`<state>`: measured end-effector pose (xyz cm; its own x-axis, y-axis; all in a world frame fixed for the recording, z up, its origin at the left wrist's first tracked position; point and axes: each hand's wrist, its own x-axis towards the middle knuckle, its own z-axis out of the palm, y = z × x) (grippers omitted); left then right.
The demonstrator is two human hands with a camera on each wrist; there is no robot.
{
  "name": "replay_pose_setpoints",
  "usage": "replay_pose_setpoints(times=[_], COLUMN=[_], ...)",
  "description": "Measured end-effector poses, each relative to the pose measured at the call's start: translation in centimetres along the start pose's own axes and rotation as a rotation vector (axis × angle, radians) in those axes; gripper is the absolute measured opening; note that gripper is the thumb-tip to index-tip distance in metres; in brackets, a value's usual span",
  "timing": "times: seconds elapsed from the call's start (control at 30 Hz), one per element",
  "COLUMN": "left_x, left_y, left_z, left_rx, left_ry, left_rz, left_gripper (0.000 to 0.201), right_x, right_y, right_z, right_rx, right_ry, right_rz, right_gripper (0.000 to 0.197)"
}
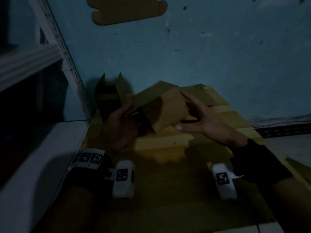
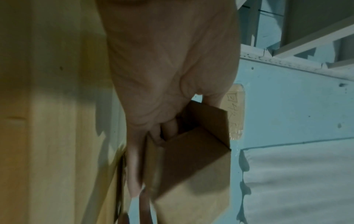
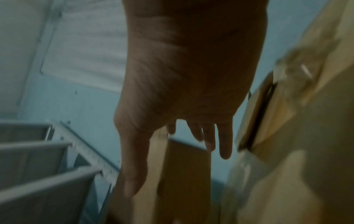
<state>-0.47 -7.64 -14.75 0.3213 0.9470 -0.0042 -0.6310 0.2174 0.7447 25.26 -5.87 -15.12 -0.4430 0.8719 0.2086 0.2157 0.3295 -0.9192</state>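
A small brown cardboard box (image 1: 161,108) is held tilted above the wooden table (image 1: 168,148). My left hand (image 1: 122,120) grips its left end, where a flap stands open. In the left wrist view the fingers (image 2: 170,128) curl inside the box (image 2: 191,159) while the thumb lies along its outer side. My right hand (image 1: 191,115) is open with fingers spread against the box's right face, and the thumb points left under its lower edge. The right wrist view shows these fingers (image 3: 224,144) straight, with the box (image 3: 184,166) beyond them.
A second box (image 1: 109,98) with raised flaps stands at the table's back left. Flat cardboard (image 1: 198,91) lies behind the held box, and another cardboard piece (image 1: 127,10) is on the blue wall. A white metal shelf rack (image 1: 55,39) runs along the left side.
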Motion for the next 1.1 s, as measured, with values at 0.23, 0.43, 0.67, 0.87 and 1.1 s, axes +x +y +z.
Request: replay_pose_setpoints(times=[0.23,0.43,0.67,0.87,1.1], left_x=[0.1,0.3,0.3,0.3,0.1], left_y=[0.0,-0.7,-0.5,-0.7,-1.0], left_z=[-0.3,-0.3,-0.5,-0.3,0.1], left_rx=[0.253,0.509,0.606,0.65,0.632], left_ry=[-0.051,0.16,0.205,0.202,0.198], left_rz=[0.021,0.211,0.233,0.216,0.197], left_gripper=[0.102,0.032,0.027,0.01,0.015], right_x=[0.7,0.6,0.7,0.7,0.5], right_y=[0.2,0.0,0.3,0.2,0.0], right_z=[2.0,2.1,2.4,2.6,2.9], right_rx=[0.023,0.116,0.129,0.004,-0.137], right_ry=[0.119,0.195,0.138,0.16,0.15], right_rz=[-0.033,0.05,0.104,0.087,0.06], right_gripper=[0.082,0.066,0.063,0.072,0.082])
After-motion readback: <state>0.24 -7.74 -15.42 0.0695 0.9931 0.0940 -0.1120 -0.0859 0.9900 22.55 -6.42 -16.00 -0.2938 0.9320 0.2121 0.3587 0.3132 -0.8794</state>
